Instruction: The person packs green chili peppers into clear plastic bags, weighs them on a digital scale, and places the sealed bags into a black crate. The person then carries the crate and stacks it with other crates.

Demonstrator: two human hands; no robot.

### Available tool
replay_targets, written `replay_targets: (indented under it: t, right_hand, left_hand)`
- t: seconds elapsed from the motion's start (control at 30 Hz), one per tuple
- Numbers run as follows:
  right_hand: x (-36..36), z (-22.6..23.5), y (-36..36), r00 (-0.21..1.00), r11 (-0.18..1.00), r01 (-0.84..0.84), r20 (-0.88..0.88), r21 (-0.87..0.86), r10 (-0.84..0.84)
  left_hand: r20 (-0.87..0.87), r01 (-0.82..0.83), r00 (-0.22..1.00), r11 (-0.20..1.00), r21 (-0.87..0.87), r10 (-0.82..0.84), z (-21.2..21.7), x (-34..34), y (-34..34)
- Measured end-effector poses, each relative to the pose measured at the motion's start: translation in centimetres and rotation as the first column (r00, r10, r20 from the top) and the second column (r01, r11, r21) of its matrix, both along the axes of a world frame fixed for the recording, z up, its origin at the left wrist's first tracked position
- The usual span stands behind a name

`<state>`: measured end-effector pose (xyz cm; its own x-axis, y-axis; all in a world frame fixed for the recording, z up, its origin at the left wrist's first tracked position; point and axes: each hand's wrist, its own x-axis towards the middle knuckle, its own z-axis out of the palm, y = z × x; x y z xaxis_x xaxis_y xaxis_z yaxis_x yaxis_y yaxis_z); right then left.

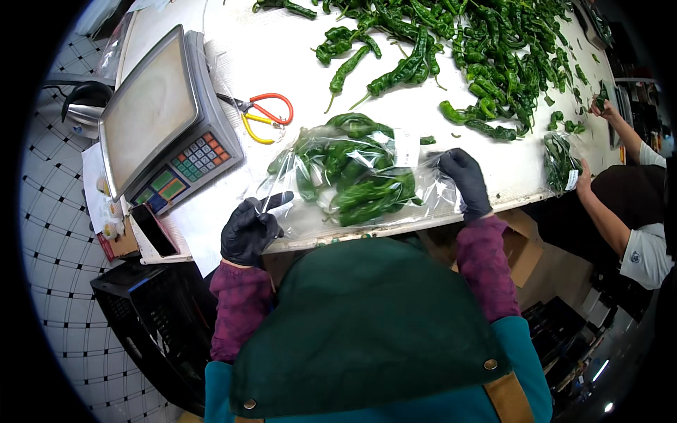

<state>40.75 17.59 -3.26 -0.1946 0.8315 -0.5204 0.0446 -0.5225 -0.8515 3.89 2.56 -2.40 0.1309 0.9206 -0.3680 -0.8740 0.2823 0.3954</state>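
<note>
Basically clear bag (352, 180) w/ green peppers (363, 190), both hands' grip on ends.

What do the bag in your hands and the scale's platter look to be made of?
Bag: thin clear plastic film, glossy; peppers show through and it crinkles. Scale platter: likely brushed stainless steel, a dull grey sheen. Both gloved hands, left and right, pinch the bag.

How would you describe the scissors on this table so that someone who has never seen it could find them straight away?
Start at the grey weighing scale on the left of the white table. Just to its right, between the scale and the clear bag of green peppers, lie the scissors. Their orange and yellow loop handles are the only bright colours among the green peppers.
</note>
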Motion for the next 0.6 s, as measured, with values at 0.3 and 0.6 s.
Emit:
replay_targets:
  t: [0.3, 0.6]
  right_hand:
    - [1.3, -1.3, -0.6, 0.994, 0.992, 0.091, 0.076, -0.087, -0.085]
    - [2.1, -2.4, 0.3, 0.989, 0.980, 0.151, 0.012, -0.127, -0.151]
  left_hand:
    - [0.331, -0.117, 0.935, 0.991, -0.057, 0.130, -0.1, 1.2, 0.2]
    - [-0.331, 0.222, 0.915, 0.973, -0.067, -0.232, -2.0, 1.8, 2.4]
